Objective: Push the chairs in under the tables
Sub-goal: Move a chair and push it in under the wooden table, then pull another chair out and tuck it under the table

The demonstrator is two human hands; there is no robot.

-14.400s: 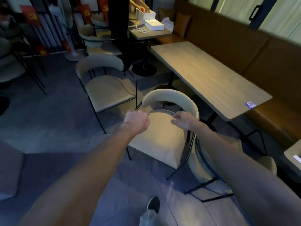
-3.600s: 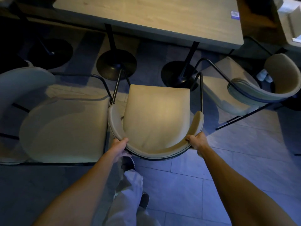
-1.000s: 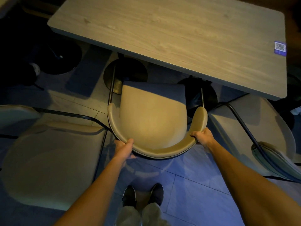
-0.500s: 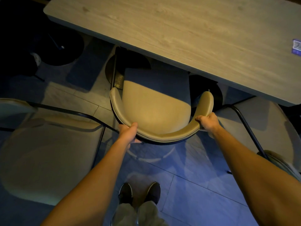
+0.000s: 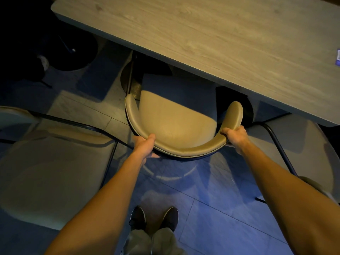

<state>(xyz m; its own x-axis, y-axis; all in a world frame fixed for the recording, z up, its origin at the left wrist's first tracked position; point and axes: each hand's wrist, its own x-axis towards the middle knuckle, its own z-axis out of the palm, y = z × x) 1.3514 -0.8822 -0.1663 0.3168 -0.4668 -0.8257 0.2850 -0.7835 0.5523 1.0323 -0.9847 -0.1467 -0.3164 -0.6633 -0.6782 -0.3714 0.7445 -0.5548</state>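
Left hand [image 5: 145, 146]: gripping the curved backrest [image 5: 185, 152] at its left bend, thumb [image 5: 151, 138] lying on top, other fingers tucking beneath, mostly hidden.
Right hand [image 5: 235, 134]: clamping the same backrest near its right tip, fingers [image 5: 225, 131] curling over the top.
Seat [image 5: 176, 122]: lying just beyond the fingers, far half sitting in shadow under the table [image 5: 220, 43] edge.
Push: probably calling for even pressure from both hands, keeping the chair square and easing off as the backrest tips are nearing the table edge.
Round bases [image 5: 131, 78]: standing further beyond the fingers, likely needing the chair legs steered between them.
Neighbouring chairs: flanking, one [image 5: 51, 172] left of the left fingers, one [image 5: 303, 144] right of the right fingers, both seemingly waiting their turn.
Arms: reaching forward almost straight, converging on the backrest.
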